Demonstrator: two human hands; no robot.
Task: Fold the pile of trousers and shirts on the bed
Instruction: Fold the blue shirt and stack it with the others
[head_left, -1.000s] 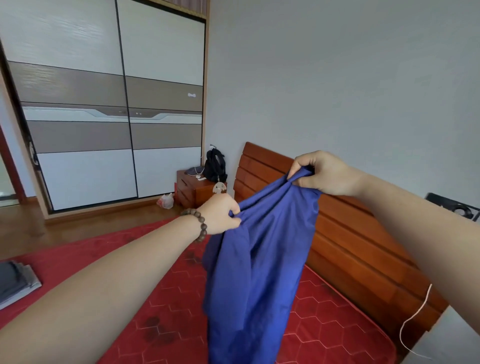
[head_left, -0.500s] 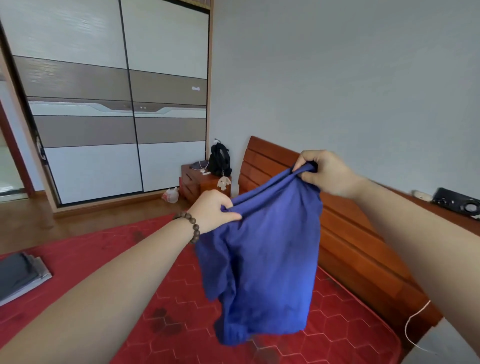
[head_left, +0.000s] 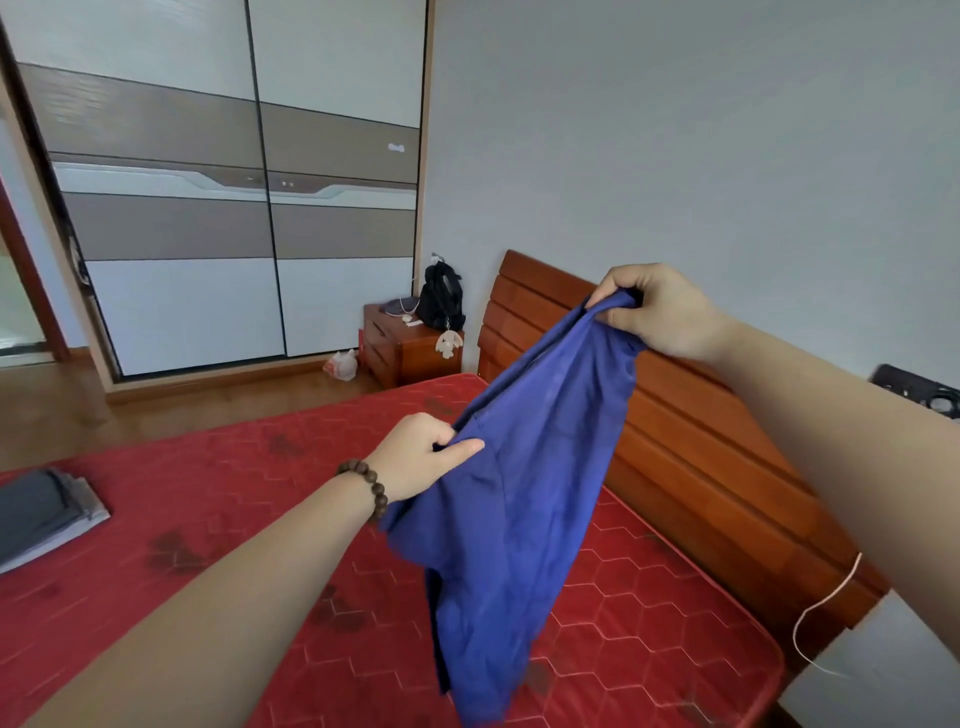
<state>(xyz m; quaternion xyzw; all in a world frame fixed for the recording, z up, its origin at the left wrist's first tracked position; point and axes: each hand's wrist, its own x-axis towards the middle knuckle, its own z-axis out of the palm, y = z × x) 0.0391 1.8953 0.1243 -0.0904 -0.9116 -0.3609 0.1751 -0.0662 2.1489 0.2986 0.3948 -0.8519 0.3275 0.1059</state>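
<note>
A person holds a blue garment (head_left: 519, 499) up in the air over the bed (head_left: 218, 499), one hand at each end of its top edge. The right hand (head_left: 660, 312) is raised higher, in front of the wooden headboard (head_left: 691, 441), and its grip is closed on a bunched corner of the blue cloth, with the fingers curled over the fold and the thumb below it. The left hand (head_left: 421, 457) sits lower and nearer the middle of the view; its grip pinches the other part of the edge between thumb and curled fingers. A bracelet (head_left: 371, 486) of brown beads circles the left wrist. Between the two hands the edge runs on a slant, high at the right and low at the left, and the rest of the garment hangs down loosely in folds, its lower end reaching toward the red quilted mattress; whether it touches the mattress cannot be told. At the left edge of the bed lies a flat stack of grey folded clothes (head_left: 41, 514), well apart from the blue garment. Beyond the bed stands a wooden nightstand (head_left: 400, 353) with a black backpack (head_left: 441, 296) on it, and a small white bag (head_left: 340, 364) lies on the floor just beside it. A wardrobe (head_left: 234, 208) with sliding doors in white and grey-brown bands fills the far wall. A thin pale cord (head_left: 826, 603) hangs near the right forearm.
</note>
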